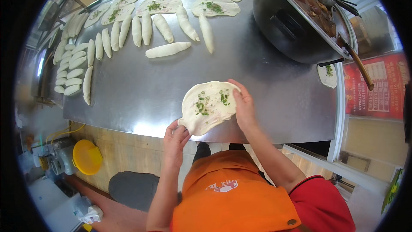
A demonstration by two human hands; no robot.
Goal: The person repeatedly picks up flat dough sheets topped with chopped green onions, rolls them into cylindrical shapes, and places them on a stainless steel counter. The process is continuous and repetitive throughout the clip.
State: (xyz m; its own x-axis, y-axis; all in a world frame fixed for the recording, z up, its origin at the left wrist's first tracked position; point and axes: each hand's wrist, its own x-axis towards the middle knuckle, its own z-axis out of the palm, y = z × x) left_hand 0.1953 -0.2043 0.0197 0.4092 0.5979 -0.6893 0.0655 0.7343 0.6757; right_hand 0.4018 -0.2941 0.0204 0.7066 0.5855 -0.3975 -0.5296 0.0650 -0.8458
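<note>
Between my hands is a flat sheet of dough scattered with chopped green onion, near the front edge of the steel worktable. My left hand pinches its lower left corner, which is drawn out into a small tab. At the upper right, my right hand grips the rim with the thumb on top. Beyond the sheet, a rolled dough log lies crosswise. Behind it stand several more dough logs in a row. Flattened dough pieces with green onion lie along the far edge.
A large dark pot of brown stewed food stands at the back right, with a wooden-handled ladle reaching over its rim. Short dough pieces cluster at the left. One small topped dough piece lies by the right edge. A yellow lid is below left.
</note>
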